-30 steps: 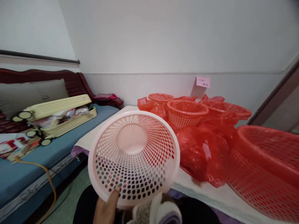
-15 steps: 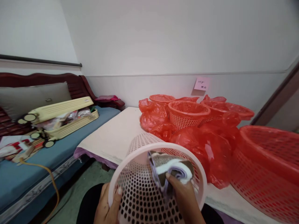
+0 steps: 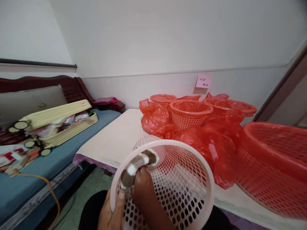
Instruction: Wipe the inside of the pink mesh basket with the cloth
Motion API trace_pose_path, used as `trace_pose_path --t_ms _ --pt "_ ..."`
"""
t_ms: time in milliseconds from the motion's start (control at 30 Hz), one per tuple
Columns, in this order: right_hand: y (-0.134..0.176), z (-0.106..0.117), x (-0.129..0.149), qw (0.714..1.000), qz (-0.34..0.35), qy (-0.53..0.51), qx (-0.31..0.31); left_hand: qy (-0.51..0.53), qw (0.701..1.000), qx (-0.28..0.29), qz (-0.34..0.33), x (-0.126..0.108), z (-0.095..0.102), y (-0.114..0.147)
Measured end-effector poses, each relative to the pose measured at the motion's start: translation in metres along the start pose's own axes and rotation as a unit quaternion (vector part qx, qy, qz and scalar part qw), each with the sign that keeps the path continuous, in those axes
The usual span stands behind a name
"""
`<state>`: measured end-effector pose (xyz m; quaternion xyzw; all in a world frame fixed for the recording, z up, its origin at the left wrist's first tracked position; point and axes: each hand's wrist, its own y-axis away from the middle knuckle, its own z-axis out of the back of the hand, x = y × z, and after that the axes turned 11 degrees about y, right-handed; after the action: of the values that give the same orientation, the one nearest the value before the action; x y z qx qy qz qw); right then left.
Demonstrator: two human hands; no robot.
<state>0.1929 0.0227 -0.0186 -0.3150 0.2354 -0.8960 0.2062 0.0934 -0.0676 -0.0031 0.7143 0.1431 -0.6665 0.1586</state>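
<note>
Cloth [image 3: 140,163] sits inside pink basket [image 3: 187,172], pinched by right-hand fingers [image 3: 141,182].

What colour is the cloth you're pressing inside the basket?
Brown and white striped cloth, held by the right hand inside the pale pink basket; head view.

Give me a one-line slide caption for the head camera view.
Left hand grips pink basket rim; right hand presses striped cloth inside it.

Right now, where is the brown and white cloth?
Head view, bottom centre: the cloth is inside the pink basket, pressed against its left wall by the right hand.
</note>
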Motion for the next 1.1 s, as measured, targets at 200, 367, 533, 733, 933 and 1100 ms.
trace_pose_path --t_ms 200,367,533,733,933,1100 --pt "0.015 -0.008 -0.024 0.966 0.040 0.188 0.172 -0.012 1.000 0.008 0.000 0.006 0.007 -0.005" --pt "0.010 -0.014 -0.068 0.956 -0.027 0.215 0.197 -0.024 0.999 -0.011 -0.046 0.002 -0.008 0.003" --pt "0.004 -0.013 -0.085 0.973 -0.061 0.135 0.178 -0.036 0.997 -0.001 -0.072 0.001 -0.016 0.006" --pt "0.023 0.007 -0.035 0.986 -0.024 -0.013 0.166 -0.040 0.997 0.008 -0.066 -0.003 -0.010 -0.004" --pt "0.075 0.024 -0.013 0.975 0.104 0.100 0.172 -0.048 0.998 0.014 -0.032 0.000 0.002 -0.018" --pt "0.084 0.040 -0.044 0.945 0.083 0.259 0.183 -0.028 0.999 0.023 -0.018 0.001 0.003 -0.019"
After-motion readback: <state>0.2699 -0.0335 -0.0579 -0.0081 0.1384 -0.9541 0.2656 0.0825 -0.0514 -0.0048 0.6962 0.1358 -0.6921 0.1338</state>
